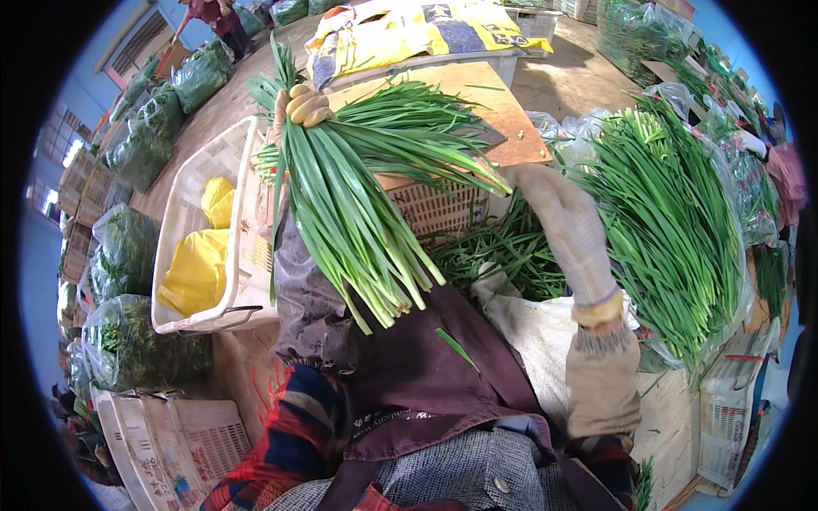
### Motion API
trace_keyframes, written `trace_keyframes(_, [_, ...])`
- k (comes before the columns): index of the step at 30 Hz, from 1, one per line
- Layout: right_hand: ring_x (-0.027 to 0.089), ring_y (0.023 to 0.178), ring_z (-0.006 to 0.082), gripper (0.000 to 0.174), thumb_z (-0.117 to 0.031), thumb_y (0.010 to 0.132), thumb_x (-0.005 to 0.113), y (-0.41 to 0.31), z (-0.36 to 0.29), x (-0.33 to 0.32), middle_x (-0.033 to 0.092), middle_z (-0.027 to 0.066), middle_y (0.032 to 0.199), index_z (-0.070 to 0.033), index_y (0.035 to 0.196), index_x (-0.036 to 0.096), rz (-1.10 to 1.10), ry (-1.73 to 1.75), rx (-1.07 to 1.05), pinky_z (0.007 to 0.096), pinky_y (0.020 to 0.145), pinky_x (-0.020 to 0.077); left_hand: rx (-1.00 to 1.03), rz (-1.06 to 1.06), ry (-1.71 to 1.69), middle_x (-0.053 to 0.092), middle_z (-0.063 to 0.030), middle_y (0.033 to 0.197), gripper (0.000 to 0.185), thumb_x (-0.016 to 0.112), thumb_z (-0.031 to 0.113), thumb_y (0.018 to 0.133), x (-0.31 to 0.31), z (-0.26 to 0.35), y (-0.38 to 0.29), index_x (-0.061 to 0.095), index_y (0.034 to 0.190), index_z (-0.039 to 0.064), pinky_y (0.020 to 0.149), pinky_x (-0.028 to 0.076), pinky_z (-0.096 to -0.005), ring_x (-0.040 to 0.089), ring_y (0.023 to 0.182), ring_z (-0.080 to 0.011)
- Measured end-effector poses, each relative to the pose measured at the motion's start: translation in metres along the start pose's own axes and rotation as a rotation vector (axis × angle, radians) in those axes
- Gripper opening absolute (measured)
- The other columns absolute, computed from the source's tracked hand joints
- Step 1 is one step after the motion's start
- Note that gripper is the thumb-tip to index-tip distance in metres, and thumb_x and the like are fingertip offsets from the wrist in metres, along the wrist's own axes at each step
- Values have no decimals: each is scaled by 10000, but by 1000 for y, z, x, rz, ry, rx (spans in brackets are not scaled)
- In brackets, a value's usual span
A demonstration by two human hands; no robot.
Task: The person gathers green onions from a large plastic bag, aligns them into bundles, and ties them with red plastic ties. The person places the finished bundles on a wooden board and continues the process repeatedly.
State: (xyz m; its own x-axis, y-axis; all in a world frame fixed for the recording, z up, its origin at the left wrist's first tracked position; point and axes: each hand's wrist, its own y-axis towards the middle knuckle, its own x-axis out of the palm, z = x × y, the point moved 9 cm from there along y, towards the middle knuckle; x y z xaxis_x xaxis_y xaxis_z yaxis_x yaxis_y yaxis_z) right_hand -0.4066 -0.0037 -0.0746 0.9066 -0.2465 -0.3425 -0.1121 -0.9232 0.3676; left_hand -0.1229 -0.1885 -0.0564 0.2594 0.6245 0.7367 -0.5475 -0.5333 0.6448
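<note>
My left hand (305, 107), in a glove with tan fingers, is closed around a bunch of long flat green leaves (348, 211), like garlic chives. Their pale cut ends hang down toward my apron. My right hand (553, 191), in a pale knit glove, is at the pale end of a few stalks that spread rightward from the bunch; its fingertips seem to pinch them, partly hidden. Behind, more of the leaves (409, 105) lie on a wooden board (476, 76), with a dark flat blade-like piece (491, 139) near its right corner.
A white plastic crate (239, 255) with yellow bags stands at the left. A large pile of green leaves (664, 236) lies on plastic at the right. Loose leaves (511, 249) lie below the board. Filled plastic bags (128, 332) line the left. Another person (214, 16) stands far back left.
</note>
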Motion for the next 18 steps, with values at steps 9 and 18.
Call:
trace_keyframes(9, [602,715,80,307,-293,932,625,6,41,51,709,34,834,-25,1009,752,-28,442,382,221,625,452,-10,63,53,443,54,700,224,566,276,1007,18,-13,7,535,958,59,628,363,-255,395,635,-76])
trace_keyframes(18, [674,627,136,306,-272,918,629,-1,76,49,709,88,828,13,984,718,-97,355,461,243,545,530,22,27,79,419,19,767,266,480,288,1049,25,-39,16,508,1046,23,647,364,-279,388,679,-104])
